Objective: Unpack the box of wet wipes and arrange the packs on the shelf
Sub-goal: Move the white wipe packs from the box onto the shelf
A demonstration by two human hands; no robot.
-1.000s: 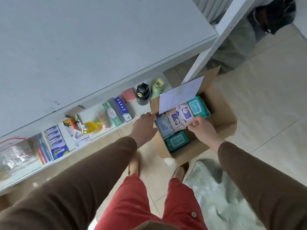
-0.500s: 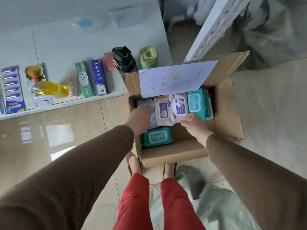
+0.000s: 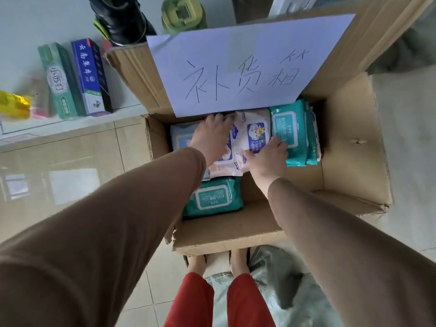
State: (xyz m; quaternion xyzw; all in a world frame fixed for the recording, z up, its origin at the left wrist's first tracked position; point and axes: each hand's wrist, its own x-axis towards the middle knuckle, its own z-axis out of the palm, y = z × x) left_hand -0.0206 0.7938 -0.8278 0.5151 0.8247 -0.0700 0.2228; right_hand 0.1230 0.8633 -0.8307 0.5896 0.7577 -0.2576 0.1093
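a small shop or stockroom: at ten o'clock a low white shelf (image 3: pixel 70 123) displays boxed green and blue toothpaste cartons (image 3: pixel 77 76) in a row; at one o'clock an open brown cardboard box (image 3: pixel 354 147) of wet wipe packs (image 3: pixel 292 128) bears a handwritten white paper sign (image 3: pixel 240 64); the floor is glossy beige tile (image 3: pixel 70 166).

Long brown sleeves (image 3: pixel 118 232), red trousers (image 3: pixel 247 303), bare feet (image 3: pixel 197 264)

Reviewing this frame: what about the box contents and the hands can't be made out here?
Head view only:
- Pack count: the white paper sign covers the cardboard box's far end.
- Blue pack: mostly under the left hand.
- Left fingertips: tucked beneath the sign, so its grip is unclear.
- Right hand on the baby wipes pack: resting or gripping, undecidable.
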